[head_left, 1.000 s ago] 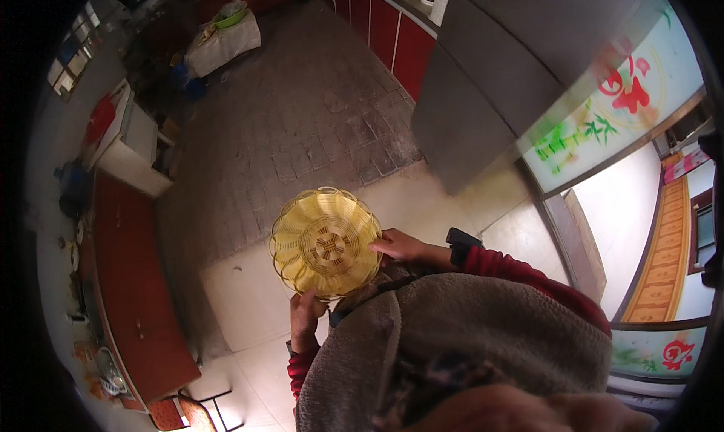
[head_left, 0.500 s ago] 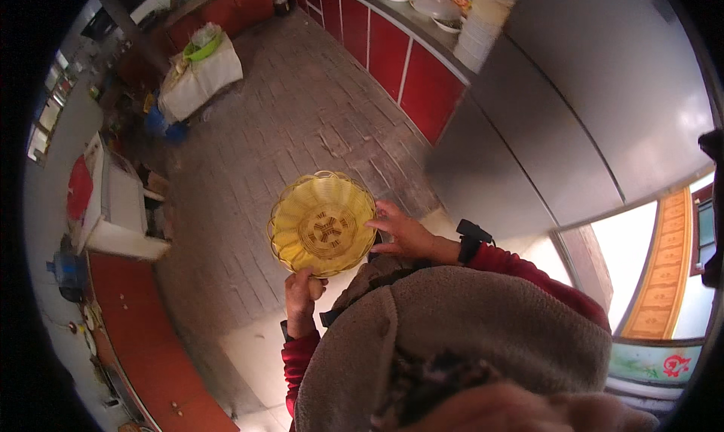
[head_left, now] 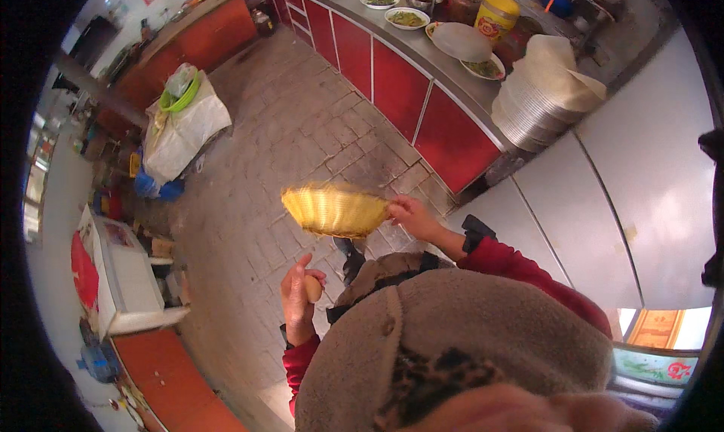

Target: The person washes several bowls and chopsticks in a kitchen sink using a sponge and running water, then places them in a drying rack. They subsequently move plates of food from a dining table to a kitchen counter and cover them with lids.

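A shallow yellow woven basket [head_left: 335, 209] hangs over the floor in front of me, tilted so its side faces up and slightly blurred. My right hand [head_left: 412, 215] is closed on its rim at the right end. Lower and to the left, my left hand [head_left: 298, 290] is apart from the basket. Its fingers curl round a small tan oval thing that looks like an egg [head_left: 312, 289]. The inside of the basket is hidden from this angle.
On the right, a dark-red counter [head_left: 392, 85] carries plates of food [head_left: 407, 18], a yellow tub [head_left: 495, 17] and stacked steamer-like trays [head_left: 539, 104]. A pale cabinet [head_left: 596, 213] stands nearest on that side. Far left, a cloth-covered table [head_left: 192, 134] bears a green basin [head_left: 181, 93].
The basket has tipped from showing its inside to showing its side. My left hand has let go of its rim. The view has turned toward the counter.
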`<act>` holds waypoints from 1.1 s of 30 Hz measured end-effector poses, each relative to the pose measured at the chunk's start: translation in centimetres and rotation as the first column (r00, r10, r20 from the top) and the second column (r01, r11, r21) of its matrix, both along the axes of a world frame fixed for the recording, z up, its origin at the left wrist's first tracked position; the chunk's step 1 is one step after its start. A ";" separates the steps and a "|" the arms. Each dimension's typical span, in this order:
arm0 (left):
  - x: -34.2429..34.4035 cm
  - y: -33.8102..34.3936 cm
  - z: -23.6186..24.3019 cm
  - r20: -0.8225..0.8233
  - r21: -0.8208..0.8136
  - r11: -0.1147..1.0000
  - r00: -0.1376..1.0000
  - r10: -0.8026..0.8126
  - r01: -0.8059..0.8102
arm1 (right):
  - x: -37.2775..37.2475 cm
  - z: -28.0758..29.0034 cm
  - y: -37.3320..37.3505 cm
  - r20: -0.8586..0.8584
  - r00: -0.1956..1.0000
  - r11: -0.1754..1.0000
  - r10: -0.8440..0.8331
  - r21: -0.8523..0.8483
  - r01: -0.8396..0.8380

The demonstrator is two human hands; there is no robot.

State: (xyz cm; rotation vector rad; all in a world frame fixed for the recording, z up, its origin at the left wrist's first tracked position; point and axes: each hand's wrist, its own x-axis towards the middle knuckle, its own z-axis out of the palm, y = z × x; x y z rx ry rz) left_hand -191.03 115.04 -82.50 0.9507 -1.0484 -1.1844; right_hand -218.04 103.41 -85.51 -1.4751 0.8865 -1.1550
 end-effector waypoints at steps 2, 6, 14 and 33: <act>4.1 -1.5 -3.7 -0.035 0.046 0.999 0.999 -0.019 0.021 | 2.5 -3.4 -1.0 0.134 0.989 0.993 -0.058 0.107 0.044; 9.5 -1.1 -10.5 -0.106 0.184 0.983 0.994 0.001 0.019 | 4.1 -7.3 0.8 0.291 0.929 0.931 -0.228 0.343 0.121; 9.9 9.3 -12.6 -0.155 0.328 0.927 0.978 -0.137 0.182 | -0.1 -7.9 14.1 0.674 0.583 0.884 -0.453 0.421 0.200; 6.0 -46.9 14.8 -0.117 0.504 0.827 0.969 -0.220 0.249 | -7.6 8.1 -37.7 0.723 -0.048 0.703 -0.690 0.684 0.196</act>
